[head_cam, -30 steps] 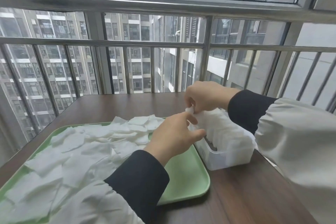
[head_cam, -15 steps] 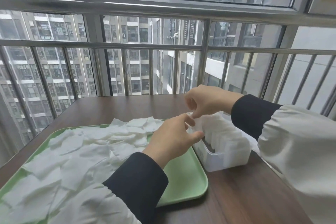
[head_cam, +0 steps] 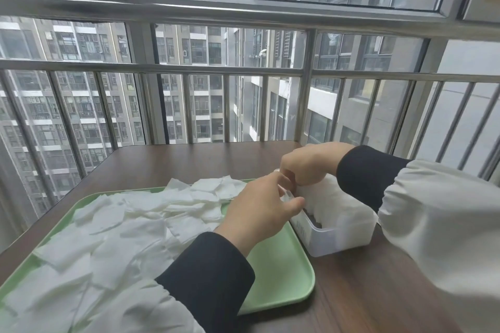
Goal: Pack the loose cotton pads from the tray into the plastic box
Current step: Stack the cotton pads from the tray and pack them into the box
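A clear plastic box (head_cam: pixel 341 236) stands on the table right of the green tray (head_cam: pixel 280 276), with white cotton pads standing packed in a row inside it (head_cam: pixel 334 197). Loose cotton pads (head_cam: pixel 127 222) cover most of the tray. My left hand (head_cam: pixel 261 207) reaches over the tray's right edge and holds the box's left wall between thumb and fingers. My right hand (head_cam: pixel 308 165) is over the far end of the box, fingers curled down and pinching pads at the top of the row. The far end of the box is hidden behind both hands.
The brown table (head_cam: pixel 378 292) ends at a metal railing (head_cam: pixel 189 69) and window just behind the box. Bare wood lies in front of the box and behind the tray. My wide white sleeves (head_cam: pixel 443 224) hang near the box's right side.
My right hand has come down from above the box with the pad it pinched and now has its fingertips in the packed row. My left hand stays at the box's left wall.
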Motion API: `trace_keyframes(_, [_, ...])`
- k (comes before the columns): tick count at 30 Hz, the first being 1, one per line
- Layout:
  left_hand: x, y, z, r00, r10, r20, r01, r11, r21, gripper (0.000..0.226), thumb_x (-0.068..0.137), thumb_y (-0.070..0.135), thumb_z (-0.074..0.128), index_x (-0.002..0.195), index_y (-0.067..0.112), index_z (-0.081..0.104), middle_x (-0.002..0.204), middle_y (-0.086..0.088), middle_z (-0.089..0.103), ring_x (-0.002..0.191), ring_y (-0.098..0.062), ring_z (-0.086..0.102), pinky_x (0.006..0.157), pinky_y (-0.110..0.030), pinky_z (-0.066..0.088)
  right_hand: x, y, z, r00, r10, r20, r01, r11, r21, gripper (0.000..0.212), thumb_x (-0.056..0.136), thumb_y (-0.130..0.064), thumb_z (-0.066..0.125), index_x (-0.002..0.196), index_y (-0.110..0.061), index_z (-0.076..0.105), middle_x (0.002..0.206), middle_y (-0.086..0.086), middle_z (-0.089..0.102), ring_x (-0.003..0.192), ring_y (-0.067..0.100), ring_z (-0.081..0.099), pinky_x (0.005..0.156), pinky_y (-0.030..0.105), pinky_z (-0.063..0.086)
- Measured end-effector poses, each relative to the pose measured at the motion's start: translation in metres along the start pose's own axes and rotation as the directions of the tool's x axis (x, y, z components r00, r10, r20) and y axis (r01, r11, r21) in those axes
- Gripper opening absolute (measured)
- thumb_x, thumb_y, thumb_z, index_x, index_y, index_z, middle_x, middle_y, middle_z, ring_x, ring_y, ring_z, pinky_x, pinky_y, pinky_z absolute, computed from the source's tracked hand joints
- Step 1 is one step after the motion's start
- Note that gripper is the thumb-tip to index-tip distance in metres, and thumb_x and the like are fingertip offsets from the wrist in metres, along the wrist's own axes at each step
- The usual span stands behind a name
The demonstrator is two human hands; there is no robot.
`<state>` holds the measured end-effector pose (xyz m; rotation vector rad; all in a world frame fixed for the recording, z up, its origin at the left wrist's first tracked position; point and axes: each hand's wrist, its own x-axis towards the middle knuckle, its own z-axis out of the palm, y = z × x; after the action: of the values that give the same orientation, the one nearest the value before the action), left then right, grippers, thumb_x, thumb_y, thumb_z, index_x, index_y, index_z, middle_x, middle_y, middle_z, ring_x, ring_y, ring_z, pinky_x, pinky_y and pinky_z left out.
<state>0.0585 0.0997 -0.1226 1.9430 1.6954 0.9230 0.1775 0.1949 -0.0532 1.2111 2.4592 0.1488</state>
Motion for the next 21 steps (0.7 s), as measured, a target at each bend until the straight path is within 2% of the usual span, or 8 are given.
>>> trace_keyframes(5, [0.002,-0.003,-0.001,1.0,-0.008,0.006,0.008,1.0,-0.004,0.039,0.08,0.058,0.071,0.114,0.04,0.062,0.111,0.016,0.065,0.101,-0.008,0.062,0.092,-0.036,0.053,-0.006,0.003,-0.007,1.0,0.011,-0.018,-0.008,0.989,0.149,0.025,0.091,-0.01,0.057,0.094,-0.026,0.075,0.084,-0.014,0.065,0.075,0.004,0.055,0.059,0.02,0.038])
trace_keyframes(8, [0.001,-0.002,-0.001,1.0,-0.004,0.0,0.004,1.0,0.011,0.044,0.08,0.058,0.071,0.118,0.038,0.063,0.114,0.016,0.065,0.103,-0.008,0.062,0.092,-0.035,0.053,-0.017,0.006,-0.018,0.996,0.024,-0.088,0.001,0.961,0.276,0.032,0.091,-0.009,0.056,0.085,-0.032,0.078,0.091,-0.018,0.072,0.083,-0.002,0.061,0.066,0.016,0.04])
trace_keyframes(11, [-0.002,0.001,-0.004,1.0,0.01,-0.003,-0.01,1.0,0.03,0.046,0.082,0.057,0.072,0.121,0.034,0.064,0.116,0.014,0.065,0.107,-0.008,0.061,0.092,-0.032,0.051,-0.026,0.005,-0.027,0.981,0.049,-0.186,0.028,0.921,0.388,0.035,0.089,-0.005,0.053,0.084,-0.032,0.075,0.08,-0.018,0.075,0.073,-0.007,0.065,0.057,0.009,0.044])
trace_keyframes(14, [-0.008,0.006,-0.01,0.999,0.03,-0.025,-0.028,0.998,0.052,0.041,0.087,0.052,0.068,0.121,0.03,0.067,0.12,0.013,0.066,0.109,-0.01,0.061,0.093,-0.035,0.052,-0.035,-0.006,-0.033,0.945,0.068,-0.319,0.081,0.898,0.432,0.031,0.089,-0.008,0.054,0.088,-0.031,0.075,0.075,-0.016,0.073,0.071,0.002,0.067,0.061,0.019,0.053])
trace_keyframes(16, [-0.012,0.009,-0.018,0.999,0.024,-0.035,-0.023,0.999,0.034,0.031,0.09,0.047,0.064,0.116,0.03,0.068,0.118,0.012,0.068,0.11,-0.012,0.061,0.094,-0.039,0.053,-0.038,-0.017,-0.036,0.911,0.081,-0.403,0.134,0.869,0.477,0.029,0.09,-0.009,0.056,0.086,-0.031,0.075,0.074,-0.014,0.073,0.058,0.005,0.063,0.057,0.025,0.057])
trace_keyframes(17, [-0.015,0.009,-0.026,0.999,0.014,-0.033,-0.013,1.0,0.027,0.026,0.092,0.044,0.062,0.112,0.029,0.07,0.114,0.012,0.069,0.108,-0.013,0.063,0.093,-0.04,0.054,-0.039,-0.024,-0.037,0.891,0.085,-0.446,0.171,0.847,0.504,0.028,0.09,-0.009,0.056,0.086,-0.03,0.074,0.073,-0.012,0.072,0.051,0.003,0.058,0.051,0.023,0.054])
trace_keyframes(19, [-0.022,0.005,-0.043,1.0,-0.009,-0.023,0.01,0.999,0.047,0.021,0.094,0.04,0.06,0.104,0.028,0.073,0.102,0.011,0.072,0.098,-0.014,0.066,0.089,-0.04,0.056,-0.04,-0.039,-0.04,0.843,0.106,-0.528,0.247,0.795,0.554,0.026,0.092,-0.009,0.056,0.089,-0.027,0.074,0.076,-0.011,0.072,0.043,-0.003,0.053,0.044,0.012,0.043])
trace_keyframes(21, [-0.03,-0.004,-0.068,0.999,-0.034,-0.024,0.036,0.996,0.085,0.017,0.094,0.037,0.061,0.099,0.027,0.075,0.096,0.008,0.074,0.089,-0.015,0.07,0.085,-0.038,0.058,-0.037,-0.055,-0.04,0.797,0.152,-0.584,0.29,0.753,0.591,0.025,0.093,-0.008,0.054,0.092,-0.025,0.073,0.078,-0.011,0.071,0.051,-0.009,0.057,0.047,0.005,0.039])
